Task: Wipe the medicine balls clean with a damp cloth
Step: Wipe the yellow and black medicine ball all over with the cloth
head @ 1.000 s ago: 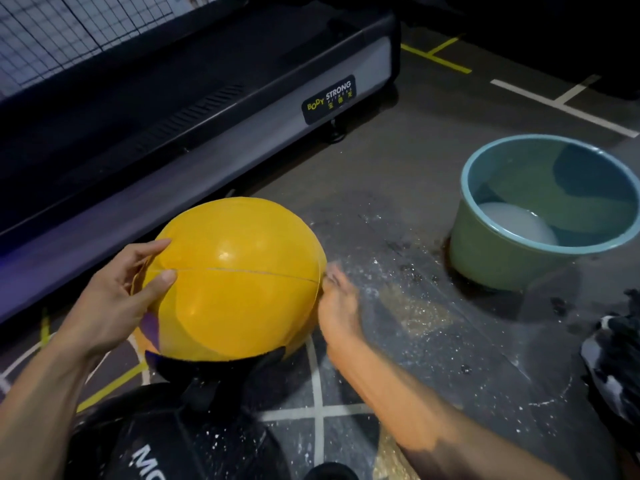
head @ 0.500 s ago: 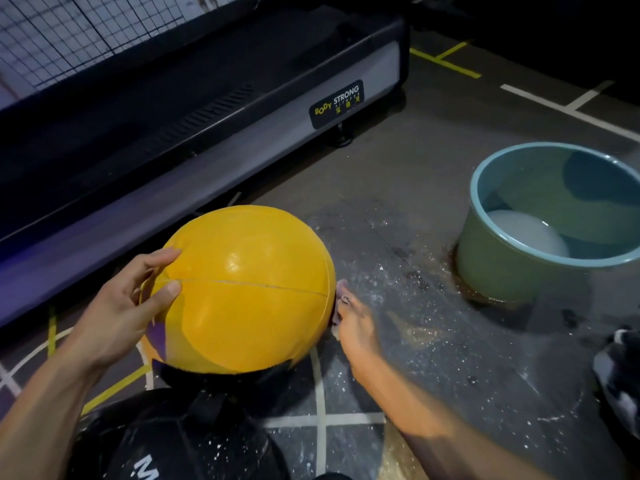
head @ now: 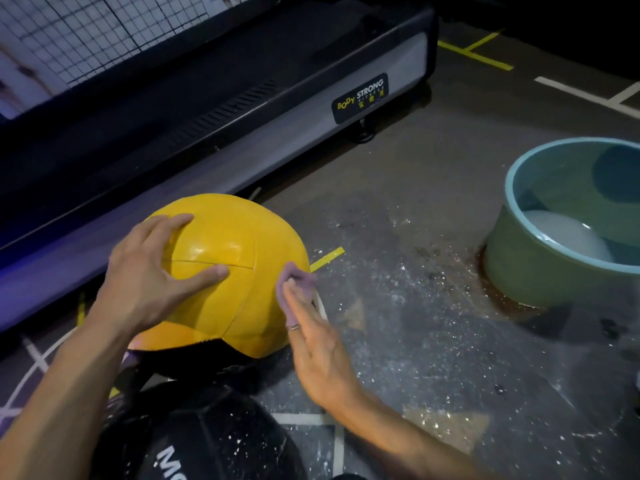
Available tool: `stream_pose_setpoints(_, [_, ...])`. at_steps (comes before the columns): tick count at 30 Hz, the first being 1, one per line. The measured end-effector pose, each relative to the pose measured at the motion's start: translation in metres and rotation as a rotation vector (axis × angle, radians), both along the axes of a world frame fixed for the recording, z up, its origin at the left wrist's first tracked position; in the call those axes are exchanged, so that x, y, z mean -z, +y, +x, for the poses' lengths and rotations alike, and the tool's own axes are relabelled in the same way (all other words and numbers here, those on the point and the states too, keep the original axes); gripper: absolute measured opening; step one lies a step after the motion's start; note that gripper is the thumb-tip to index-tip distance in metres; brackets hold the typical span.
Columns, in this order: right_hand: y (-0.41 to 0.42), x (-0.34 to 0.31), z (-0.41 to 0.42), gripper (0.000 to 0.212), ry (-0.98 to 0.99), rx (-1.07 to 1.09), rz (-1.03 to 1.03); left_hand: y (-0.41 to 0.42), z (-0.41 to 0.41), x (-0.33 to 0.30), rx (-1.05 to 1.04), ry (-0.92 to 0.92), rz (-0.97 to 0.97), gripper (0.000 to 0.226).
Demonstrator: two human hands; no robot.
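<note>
The yellow medicine ball (head: pixel 221 271) sits low in the frame, left of centre, resting on a black ball (head: pixel 194 441) below it and close beside the base of a treadmill (head: pixel 242 109). The ball is round, so no long axis applies; a horizontal seam crosses its upper face and a curved seam runs down towards its lower right. A black panel shows along its underside.

The left hand (head: pixel 145 271) lies flat on the ball's upper left, fingers spread wide and straight, thumb extended along the horizontal seam. The right hand (head: pixel 311 327) presses a small purple cloth (head: pixel 298 282) against the ball's right side with straight fingers; a ring shows on one finger.

Readable writing: the treadmill label reads "BODY STRONG", with smaller characters beneath that are too small to read. White letters on the black ball are cut off; "M" and part of a second letter are visible.

A green basin (head: pixel 526 268) holding water stands on the floor (head: pixel 415 306) at right, well apart from the ball. The floor is dark, speckled white, with yellow and white line markings
</note>
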State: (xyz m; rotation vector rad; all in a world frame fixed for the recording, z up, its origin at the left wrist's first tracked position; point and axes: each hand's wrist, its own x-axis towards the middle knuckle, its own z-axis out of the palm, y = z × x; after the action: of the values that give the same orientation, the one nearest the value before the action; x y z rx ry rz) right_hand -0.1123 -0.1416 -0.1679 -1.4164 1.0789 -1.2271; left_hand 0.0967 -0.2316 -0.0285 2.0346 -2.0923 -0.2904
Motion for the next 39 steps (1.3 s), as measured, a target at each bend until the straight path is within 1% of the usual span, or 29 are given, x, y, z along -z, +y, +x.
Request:
stream_pose_setpoints(1, [-0.005, 0.013, -0.002, 0.048, -0.032, 0.046, 0.085, 0.003, 0.004, -0.001, 0.006, 0.028, -0.003, 0.111])
stream_pose_setpoints(4, [-0.022, 0.058, -0.008, 0.046, -0.08, 0.237, 0.582, 0.007, 0.009, 0.0, 0.005, 0.1, -0.002, 0.099])
stream_pose_setpoints(6, [-0.037, 0.073, -0.007, 0.036, -0.192, 0.364, 0.867, 0.006, 0.011, 0.0, 0.007, 0.115, 0.016, 0.095])
stream_pose_setpoints(7, [-0.046, 0.069, -0.004, 0.029, -0.252, 0.395, 0.961, 0.005, 0.013, 0.001, 0.011, 0.121, 0.023, 0.096])
stream_pose_setpoints(8, [-0.057, 0.058, 0.002, 0.028, -0.306, 0.387, 0.992, 0.004, 0.016, 0.001, 0.024, 0.122, 0.031, 0.098])
stream_pose_setpoints(10, [-0.074, 0.026, 0.015, 0.034, -0.424, 0.407, 0.907, 0.003, 0.02, 0.002, 0.055, 0.113, 0.039, 0.103])
stream_pose_setpoints(11, [-0.081, 0.005, 0.021, 0.037, -0.472, 0.427, 0.792, 0.003, 0.022, 0.003, 0.067, 0.108, 0.033, 0.104])
stream_pose_setpoints(12, [-0.086, -0.016, 0.027, 0.039, -0.459, 0.422, 0.622, 0.004, 0.022, 0.004, 0.075, 0.104, 0.022, 0.105])
stream_pose_setpoints(13, [-0.088, -0.035, 0.034, 0.04, -0.375, 0.354, 0.42, 0.006, 0.022, 0.006, 0.083, 0.102, 0.009, 0.105])
stream_pose_setpoints(15, [-0.087, -0.06, 0.046, 0.044, -0.045, 0.132, -0.019, 0.009, 0.021, 0.01, 0.123, 0.101, -0.036, 0.105])
stream_pose_setpoints(16, [-0.086, -0.059, 0.052, 0.045, 0.097, 0.042, -0.203, 0.01, 0.02, 0.013, 0.155, 0.09, -0.058, 0.104])
stream_pose_setpoints(17, [-0.086, -0.052, 0.053, 0.048, 0.173, -0.007, -0.323, 0.011, 0.019, 0.017, 0.183, 0.077, -0.074, 0.103])
stream_pose_setpoints(18, [-0.088, -0.043, 0.048, 0.049, 0.182, -0.027, -0.361, 0.012, 0.018, 0.02, 0.194, 0.069, -0.079, 0.101])
stream_pose_setpoints(19, [-0.091, -0.035, 0.04, 0.049, 0.132, -0.029, -0.316, 0.014, 0.016, 0.021, 0.187, 0.066, -0.077, 0.1])
stream_pose_setpoints(20, [-0.098, -0.029, 0.029, 0.047, 0.081, 0.012, -0.218, 0.015, 0.014, 0.021, 0.178, 0.064, -0.069, 0.099])
stream_pose_setpoints(23, [-0.136, -0.015, -0.009, 0.038, 0.06, 0.216, 0.261, 0.018, 0.006, 0.021, 0.188, 0.045, -0.037, 0.098])
stream_pose_setpoints(24, [-0.147, -0.013, -0.018, 0.036, 0.092, 0.239, 0.362, 0.019, 0.003, 0.021, 0.197, 0.041, -0.03, 0.099])
stream_pose_setpoints(25, [-0.151, -0.015, -0.021, 0.035, 0.12, 0.233, 0.389, 0.019, 0.0, 0.021, 0.211, 0.038, -0.023, 0.099])
stream_pose_setpoints(26, [-0.148, -0.023, -0.02, 0.035, 0.126, 0.204, 0.341, 0.018, -0.002, 0.021, 0.229, 0.028, -0.02, 0.099])
stream_pose_setpoints(28, [-0.13, -0.045, -0.013, 0.039, 0.121, 0.08, 0.084, 0.014, -0.005, 0.022, 0.274, -0.009, -0.02, 0.099])
stream_pose_setpoints(30, [-0.114, -0.045, -0.011, 0.043, 0.205, -0.03, -0.173, 0.007, -0.008, 0.019, 0.324, -0.041, 0.007, 0.099])
stream_pose_setpoints(31, [-0.116, -0.035, -0.019, 0.044, 0.257, -0.019, -0.199, 0.003, -0.009, 0.017, 0.349, -0.046, 0.035, 0.099])
stream_pose_setpoints(32, [-0.122, -0.024, -0.03, 0.042, 0.288, 0.038, -0.098, -0.002, -0.01, 0.013, 0.373, -0.046, 0.062, 0.099])
stream_pose_setpoints(33, [-0.131, -0.01, -0.042, 0.038, 0.31, 0.116, 0.068, -0.006, -0.011, 0.009, 0.392, -0.033, 0.074, 0.098])
stream_pose_setpoints(34, [-0.138, 0.005, -0.054, 0.035, 0.344, 0.176, 0.223, -0.009, -0.012, 0.004, 0.401, -0.006, 0.071, 0.096])
stream_pose_setpoints(35, [-0.138, 0.016, -0.065, 0.034, 0.382, 0.216, 0.322, -0.01, -0.012, 0.0, 0.399, 0.027, 0.048, 0.091])
stream_pose_setpoints(37, [-0.126, 0.028, -0.08, 0.034, 0.354, 0.289, 0.372, -0.004, -0.003, -0.002, 0.296, 0.056, -0.085, 0.075])
stream_pose_setpoints(38, [-0.119, 0.028, -0.082, 0.036, 0.296, 0.303, 0.361, 0.003, 0.005, -0.003, 0.18, 0.024, -0.15, 0.069])
stream_pose_setpoints(39, [-0.109, 0.024, -0.083, 0.037, 0.24, 0.295, 0.337, 0.012, 0.013, -0.005, 0.038, -0.021, -0.144, 0.067])
